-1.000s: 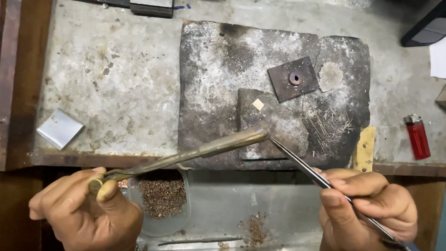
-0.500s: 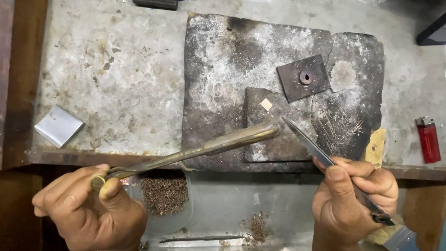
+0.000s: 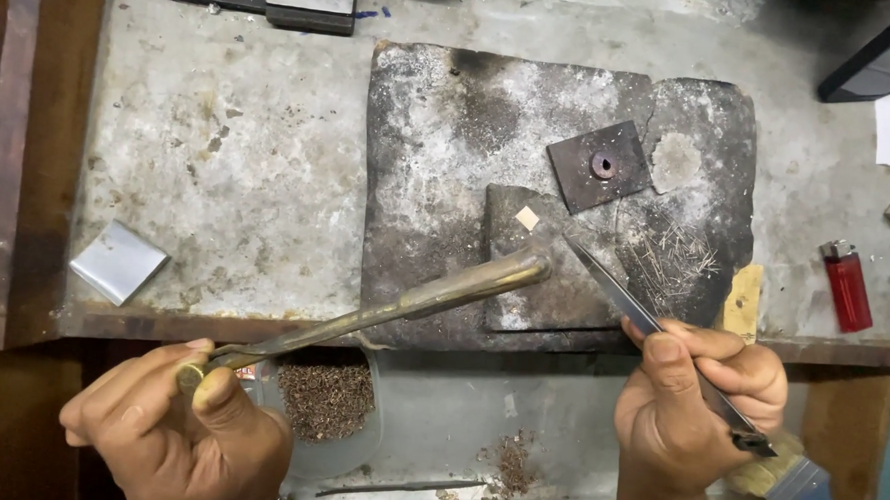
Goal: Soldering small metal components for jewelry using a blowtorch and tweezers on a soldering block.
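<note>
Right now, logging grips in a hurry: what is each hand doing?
Left hand: closed around the long brass-coloured metal torch pipe.
Right hand: closed, pinching slim steel tweezers.

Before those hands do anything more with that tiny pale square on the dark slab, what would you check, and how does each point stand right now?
1. Left hand grips the brass pipe: ok.
2. Pipe tip points toward the small pale square: ok.
3. Right hand holds the tweezers: ok.
4. Tweezer tips touching the square: not ok, they stop just short of it.
5. Square lies on the charred slab: ok.
6. Flame at the pipe tip: cannot tell.
</note>
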